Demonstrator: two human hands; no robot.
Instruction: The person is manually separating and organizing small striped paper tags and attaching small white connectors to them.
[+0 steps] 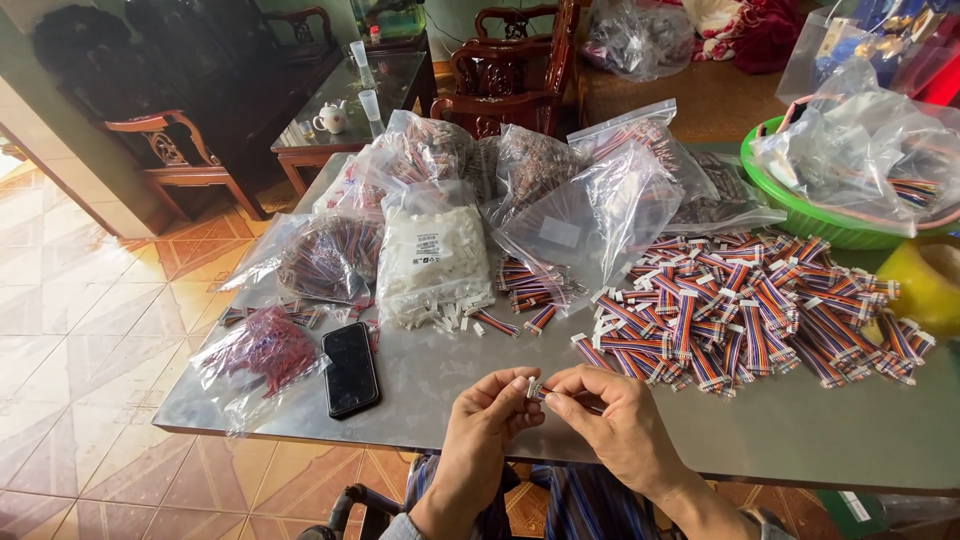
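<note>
My left hand [487,425] and my right hand [612,420] meet over the near edge of a grey metal table [440,385]. Together their fingertips pinch a small white connector with short coloured wires [537,390]. A large heap of finished multicoloured ribbon cables with white plugs [750,305] lies just beyond my right hand. A clear bag of white plastic connectors [432,255] stands open beyond my left hand, with loose connectors spilled in front of it.
A black phone [350,368] lies left of my hands. Several clear bags of wires [330,255] crowd the table's far side, one with red pieces [262,350] at the left edge. A green basket [800,215] and yellow tape roll [925,285] sit right. Wooden chairs and a glass table stand behind.
</note>
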